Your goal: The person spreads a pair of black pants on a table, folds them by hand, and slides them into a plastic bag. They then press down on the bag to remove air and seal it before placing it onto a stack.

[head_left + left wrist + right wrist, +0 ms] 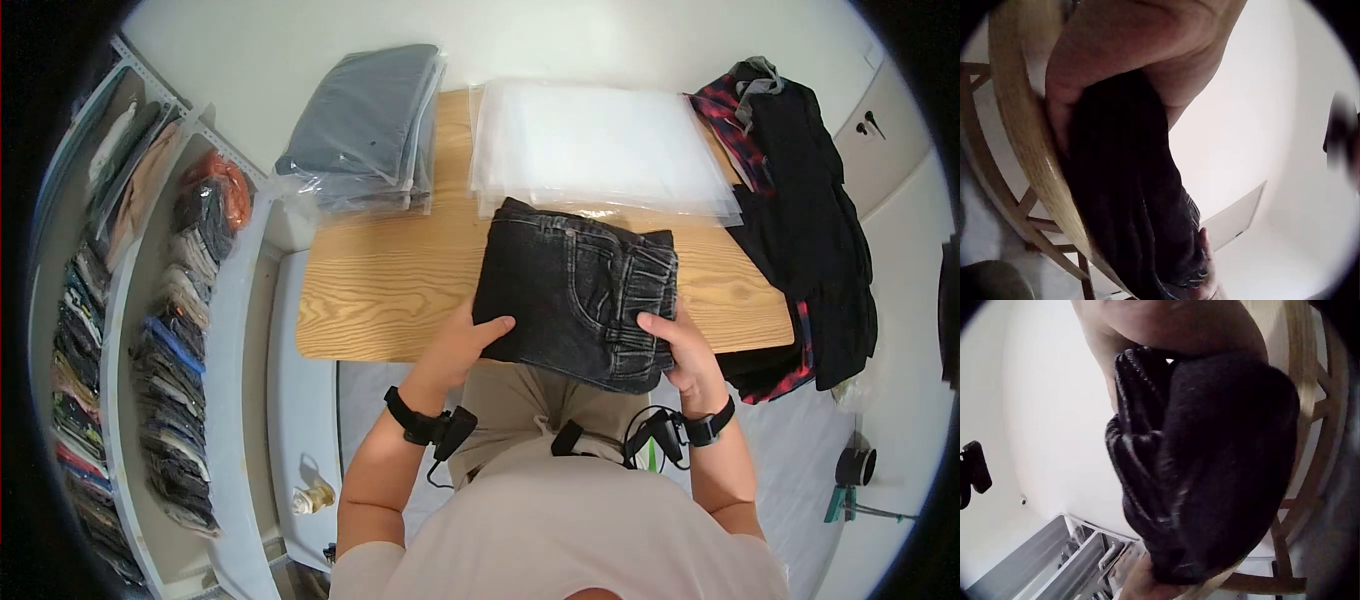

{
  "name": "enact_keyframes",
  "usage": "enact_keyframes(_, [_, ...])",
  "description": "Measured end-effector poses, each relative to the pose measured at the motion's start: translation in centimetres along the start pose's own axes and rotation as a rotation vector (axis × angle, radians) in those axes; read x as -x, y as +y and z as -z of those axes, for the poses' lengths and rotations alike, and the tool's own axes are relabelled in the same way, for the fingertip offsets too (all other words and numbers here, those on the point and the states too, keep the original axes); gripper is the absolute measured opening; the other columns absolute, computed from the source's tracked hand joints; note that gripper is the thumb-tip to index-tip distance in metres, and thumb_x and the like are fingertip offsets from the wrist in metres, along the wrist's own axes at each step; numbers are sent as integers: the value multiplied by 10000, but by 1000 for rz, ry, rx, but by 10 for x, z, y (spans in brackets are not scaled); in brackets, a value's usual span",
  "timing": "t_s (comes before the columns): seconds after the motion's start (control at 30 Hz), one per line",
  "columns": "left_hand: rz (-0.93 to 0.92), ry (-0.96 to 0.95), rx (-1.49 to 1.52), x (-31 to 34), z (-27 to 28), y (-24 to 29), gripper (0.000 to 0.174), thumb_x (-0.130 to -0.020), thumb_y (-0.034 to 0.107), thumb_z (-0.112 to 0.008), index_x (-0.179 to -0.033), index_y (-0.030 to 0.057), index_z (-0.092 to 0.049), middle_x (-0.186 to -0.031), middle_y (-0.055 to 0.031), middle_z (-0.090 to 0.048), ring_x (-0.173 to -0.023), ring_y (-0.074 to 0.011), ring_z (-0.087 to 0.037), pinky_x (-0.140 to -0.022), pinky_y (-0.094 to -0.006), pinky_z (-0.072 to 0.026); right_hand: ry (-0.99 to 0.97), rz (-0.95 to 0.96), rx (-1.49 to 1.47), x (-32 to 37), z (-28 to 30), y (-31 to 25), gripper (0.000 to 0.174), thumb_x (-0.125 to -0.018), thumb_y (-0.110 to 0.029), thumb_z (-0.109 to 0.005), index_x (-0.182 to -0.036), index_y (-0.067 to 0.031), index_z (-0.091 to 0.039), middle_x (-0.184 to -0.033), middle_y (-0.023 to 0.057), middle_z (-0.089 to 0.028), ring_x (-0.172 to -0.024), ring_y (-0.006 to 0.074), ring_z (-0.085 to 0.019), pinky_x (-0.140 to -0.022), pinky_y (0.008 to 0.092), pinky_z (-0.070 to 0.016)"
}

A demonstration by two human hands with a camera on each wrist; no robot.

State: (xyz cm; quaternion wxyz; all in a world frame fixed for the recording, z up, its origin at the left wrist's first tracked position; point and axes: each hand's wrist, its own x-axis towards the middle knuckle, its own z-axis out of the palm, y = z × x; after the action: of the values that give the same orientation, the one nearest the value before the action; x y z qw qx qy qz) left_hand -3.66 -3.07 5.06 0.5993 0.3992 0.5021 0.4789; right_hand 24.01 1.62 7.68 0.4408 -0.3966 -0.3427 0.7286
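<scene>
We have room over the wooden tabletop (390,285) left of the black jeans (540,290); bagged garments (365,115) and plastic bags (600,145) obstruct its far side.

From my remote seat, the head view looks forward and steeply down, from above the person (560,530); it is the widest one, and it catches also the left wrist camera (458,430) and the right wrist camera (662,435). The left one is very close to the black jeans (1129,181) and faces across them to the right fingers (658,325). The right one is also very close, but it faces the opposite way, to the left fingers (495,328) and the shelves (235,300), which my head view has at its left side. Both wrist pictures lie sideways. All three views share the jeans and the tabletop (370,285).
</scene>
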Motion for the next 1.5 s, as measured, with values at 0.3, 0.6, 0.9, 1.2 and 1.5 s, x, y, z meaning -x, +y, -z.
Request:
enact_keyframes(0.3, [15, -169, -543, -21, 12, 78, 578, -910, 292, -580, -1352, -22, -380, -1274, -149, -509, -1136, -238, -504, -966, -335, -403, 169, -39, -199, 34, 78, 12, 482, -733, -23, -599, -1204, 37, -518, -1102, 135, -622, -965, 266, -616, -883, 373, -503])
enact_keyframes(0.6, [-280, -32, -1247, -159, 30, 57, 543, -864, 252, -593, -1323, 15, -424, -1338, -271, -427, -1232, -416, -421, -1015, -441, -364, 489, 258, -466, 55, 160, 13, 361, -801, -91, -599, -1147, 0, -543, -1067, 140, -633, -929, 288, -630, -855, 404, -522])
enact_keyframes(0.9, [-220, 137, -1421, -213, 44, 31, 509, -814, 238, -622, -1276, 67, -495, -1306, -258, -449, -1211, -411, -417, -1000, -424, -380, 472, 300, -399, 51, 166, 15, 386, -805, -92, -581, -1167, 30, -526, -1070, 133, -627, -913, 271, -631, -855, 380, -515])
enact_keyframes(1.2, [-675, 370, -1416, -189, 29, 39, 181, -784, 192, -663, -862, 29, -669, -1048, -138, -634, -941, -337, -582, -819, -427, -467, 456, 297, -409, 50, 166, 16, 433, -819, -102, -567, -1221, 32, -481, -1124, 176, -608, -977, 308, -621, -896, 421, -507])
enact_keyframes(1.5, [-321, 90, -1544, -166, 5, 50, 247, -836, 267, -617, -799, 23, -624, -843, -154, -625, -818, -336, -596, -692, -437, -464, 448, 319, -385, 52, 164, 16, 440, -824, -108, -564, -1230, 37, -473, -1124, 177, -609, -965, 301, -629, -890, 411, -513])
